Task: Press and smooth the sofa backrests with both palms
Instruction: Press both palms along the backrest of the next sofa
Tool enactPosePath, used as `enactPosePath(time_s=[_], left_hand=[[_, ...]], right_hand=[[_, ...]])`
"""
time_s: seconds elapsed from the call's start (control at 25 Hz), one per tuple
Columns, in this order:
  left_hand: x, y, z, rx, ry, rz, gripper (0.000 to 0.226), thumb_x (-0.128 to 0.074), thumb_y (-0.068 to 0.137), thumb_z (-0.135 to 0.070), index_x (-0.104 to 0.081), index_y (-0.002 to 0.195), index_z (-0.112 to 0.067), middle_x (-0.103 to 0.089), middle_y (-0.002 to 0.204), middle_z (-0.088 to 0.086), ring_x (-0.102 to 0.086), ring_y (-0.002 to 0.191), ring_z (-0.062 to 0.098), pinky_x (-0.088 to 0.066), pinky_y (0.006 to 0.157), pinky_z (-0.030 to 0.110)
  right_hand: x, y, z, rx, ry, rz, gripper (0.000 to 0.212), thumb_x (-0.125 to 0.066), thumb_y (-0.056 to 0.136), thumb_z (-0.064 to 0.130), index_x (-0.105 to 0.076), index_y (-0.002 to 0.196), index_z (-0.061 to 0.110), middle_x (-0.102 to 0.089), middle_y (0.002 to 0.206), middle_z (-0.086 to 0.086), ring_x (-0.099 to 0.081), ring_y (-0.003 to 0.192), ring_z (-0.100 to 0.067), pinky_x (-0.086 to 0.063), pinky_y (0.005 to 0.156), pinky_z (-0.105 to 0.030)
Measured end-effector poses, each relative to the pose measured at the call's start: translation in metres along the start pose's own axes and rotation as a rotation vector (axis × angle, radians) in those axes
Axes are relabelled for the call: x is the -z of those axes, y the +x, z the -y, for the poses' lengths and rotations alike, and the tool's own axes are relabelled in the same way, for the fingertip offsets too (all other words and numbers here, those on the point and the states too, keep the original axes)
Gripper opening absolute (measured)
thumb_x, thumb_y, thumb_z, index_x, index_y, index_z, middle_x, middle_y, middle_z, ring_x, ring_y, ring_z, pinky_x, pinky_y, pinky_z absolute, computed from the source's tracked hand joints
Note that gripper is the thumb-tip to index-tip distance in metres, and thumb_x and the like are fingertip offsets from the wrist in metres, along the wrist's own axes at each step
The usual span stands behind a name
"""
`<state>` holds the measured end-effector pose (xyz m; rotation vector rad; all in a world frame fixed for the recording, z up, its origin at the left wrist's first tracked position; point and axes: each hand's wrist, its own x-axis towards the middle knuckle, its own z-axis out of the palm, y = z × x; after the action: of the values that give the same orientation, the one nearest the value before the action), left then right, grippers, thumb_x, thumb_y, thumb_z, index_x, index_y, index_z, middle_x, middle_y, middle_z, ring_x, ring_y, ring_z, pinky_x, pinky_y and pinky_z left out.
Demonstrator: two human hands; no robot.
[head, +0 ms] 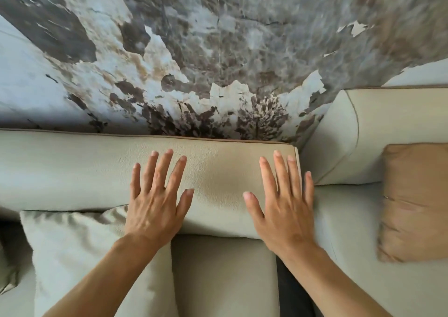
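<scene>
A long pale beige leather backrest [72, 171] with tan piping runs across the middle of the head view. My left hand [157, 200] lies flat on it, palm down, fingers spread. My right hand [283, 202] lies flat the same way near the backrest's right end, its little finger at the edge. A shallow dent shows in the leather between the two hands. A second backrest [392, 127] of the same leather stands to the right, set further back.
A pale fabric cushion [80, 256] leans on the seat under my left forearm. A tan cushion [417, 200] rests against the right backrest. Beige seat cushions [223, 278] lie below. A marble-patterned wall [218, 50] rises right behind the sofa.
</scene>
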<state>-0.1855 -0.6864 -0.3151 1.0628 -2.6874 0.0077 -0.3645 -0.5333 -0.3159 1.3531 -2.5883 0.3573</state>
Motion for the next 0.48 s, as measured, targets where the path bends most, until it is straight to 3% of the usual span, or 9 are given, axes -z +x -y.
enactPosePath(time_s=[0.2, 0.48], left_hand=[[-0.053, 0.025, 0.018, 0.018, 0.008, -0.030, 0.063, -0.029, 0.093, -0.052, -0.033, 0.148, -0.021, -0.026, 0.158, 0.010, -0.016, 0.146, 0.031, -0.008, 0.117, 0.058], [-0.093, 0.039, 0.026, -0.041, 0.119, -0.293, 0.063, -0.033, 0.091, -0.051, -0.039, 0.145, -0.021, -0.044, 0.148, 0.008, -0.036, 0.138, 0.031, -0.026, 0.109, 0.060]], right_hand=[[-0.054, 0.016, -0.001, -0.008, -0.043, 0.050, 0.069, -0.032, 0.092, 0.056, -0.025, 0.151, 0.021, -0.022, 0.160, -0.007, -0.018, 0.147, -0.027, -0.018, 0.115, -0.057], [-0.096, 0.020, -0.010, 0.025, -0.146, -0.131, 0.068, -0.026, 0.093, 0.056, -0.027, 0.150, 0.020, -0.032, 0.155, -0.010, -0.026, 0.143, -0.031, -0.022, 0.113, -0.056]])
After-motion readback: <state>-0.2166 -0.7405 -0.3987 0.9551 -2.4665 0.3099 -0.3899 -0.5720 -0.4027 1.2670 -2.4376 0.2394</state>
